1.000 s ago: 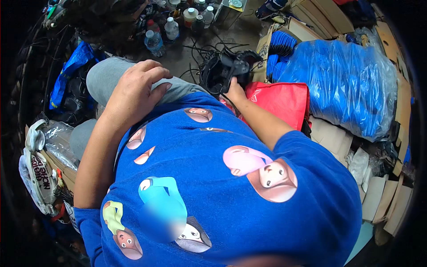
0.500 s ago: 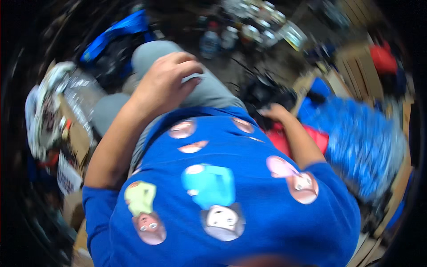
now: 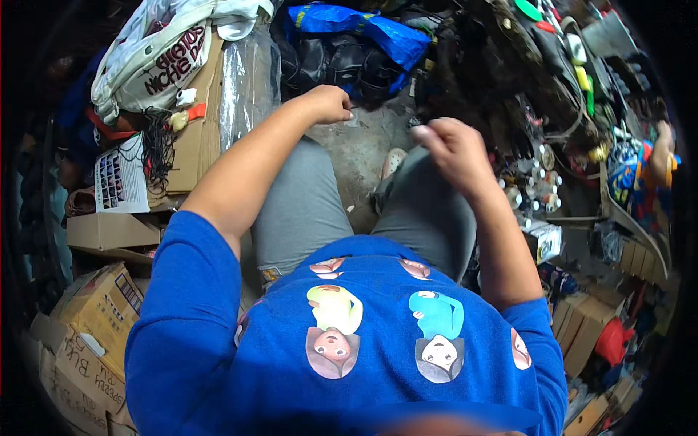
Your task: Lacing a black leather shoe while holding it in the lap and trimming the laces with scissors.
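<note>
My left hand [image 3: 331,105] is held out above the floor in front of my left knee, its fingers curled closed; whatever may be inside them is hidden. Above my right thigh is my right hand [image 3: 456,154], slightly blurred, with the fingers bent in and the thumb pointing left. What it may hold does not show. Just beyond both hands lies a blue plastic bag [image 3: 385,33] with black shoes [image 3: 349,62] in its opening. My left hand is nearest to these, apart from them.
At left stand a cardboard sheet [image 3: 200,134], a clear-wrapped package [image 3: 247,87], a white cloth bag [image 3: 174,65] and cardboard boxes [image 3: 109,305]. On the right are a dark heap [image 3: 502,73], several small bottles [image 3: 534,182] and a red object [image 3: 614,341]. Another person's hand [image 3: 662,149] shows far right.
The view has swung left, bringing the blue bag in front of me. My right hand has left the black bundle beside the red cloth and come up over my thigh. My left hand reaches farther forward.
</note>
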Demonstrator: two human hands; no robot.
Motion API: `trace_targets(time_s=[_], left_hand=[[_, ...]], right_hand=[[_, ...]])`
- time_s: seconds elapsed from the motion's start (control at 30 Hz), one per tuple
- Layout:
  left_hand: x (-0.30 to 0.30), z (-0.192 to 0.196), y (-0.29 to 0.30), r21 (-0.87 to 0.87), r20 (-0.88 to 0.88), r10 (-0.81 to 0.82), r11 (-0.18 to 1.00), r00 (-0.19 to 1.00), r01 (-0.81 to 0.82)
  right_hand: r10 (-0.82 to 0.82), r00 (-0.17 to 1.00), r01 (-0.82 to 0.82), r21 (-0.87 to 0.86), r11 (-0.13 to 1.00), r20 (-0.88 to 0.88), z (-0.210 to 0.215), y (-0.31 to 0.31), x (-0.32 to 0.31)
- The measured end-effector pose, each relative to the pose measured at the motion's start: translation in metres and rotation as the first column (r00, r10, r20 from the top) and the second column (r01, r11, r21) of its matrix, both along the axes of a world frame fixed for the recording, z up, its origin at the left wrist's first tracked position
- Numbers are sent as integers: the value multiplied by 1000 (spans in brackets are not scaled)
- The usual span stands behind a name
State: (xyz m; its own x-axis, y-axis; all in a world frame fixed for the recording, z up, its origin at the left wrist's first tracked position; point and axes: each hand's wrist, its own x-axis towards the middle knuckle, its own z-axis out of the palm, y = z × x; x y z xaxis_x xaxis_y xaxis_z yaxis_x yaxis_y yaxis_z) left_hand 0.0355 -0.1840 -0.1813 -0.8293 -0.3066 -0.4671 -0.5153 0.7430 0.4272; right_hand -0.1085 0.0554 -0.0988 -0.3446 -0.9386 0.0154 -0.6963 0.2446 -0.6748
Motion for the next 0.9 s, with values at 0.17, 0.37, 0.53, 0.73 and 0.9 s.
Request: trace_targets(time_s=[0.17, 0.37, 0.53, 0.73, 0.9], left_hand=[[-22, -60, -96, -201, 211, 173, 971, 962, -131], [-28, -128, -190, -146, -103, 903, 401, 417, -904], [-29, -171, -205, 75, 66, 998, 10, 15, -997], [-30, -150, -188, -127, 84, 941, 337, 328, -933], [-45, -89, -156, -323, 37, 722, 663, 691, -676]], right_hand=[[281, 953, -299, 204, 932, 114, -47, -70, 15], [305, 915, -393, 413, 822, 264, -76, -86, -6], [344, 904, -425, 470, 773, 252, -69, -100, -9], [339, 899, -435, 497, 750, 277, -74, -108, -11], [104, 956, -181, 276, 944, 273, -81, -118, -16]])
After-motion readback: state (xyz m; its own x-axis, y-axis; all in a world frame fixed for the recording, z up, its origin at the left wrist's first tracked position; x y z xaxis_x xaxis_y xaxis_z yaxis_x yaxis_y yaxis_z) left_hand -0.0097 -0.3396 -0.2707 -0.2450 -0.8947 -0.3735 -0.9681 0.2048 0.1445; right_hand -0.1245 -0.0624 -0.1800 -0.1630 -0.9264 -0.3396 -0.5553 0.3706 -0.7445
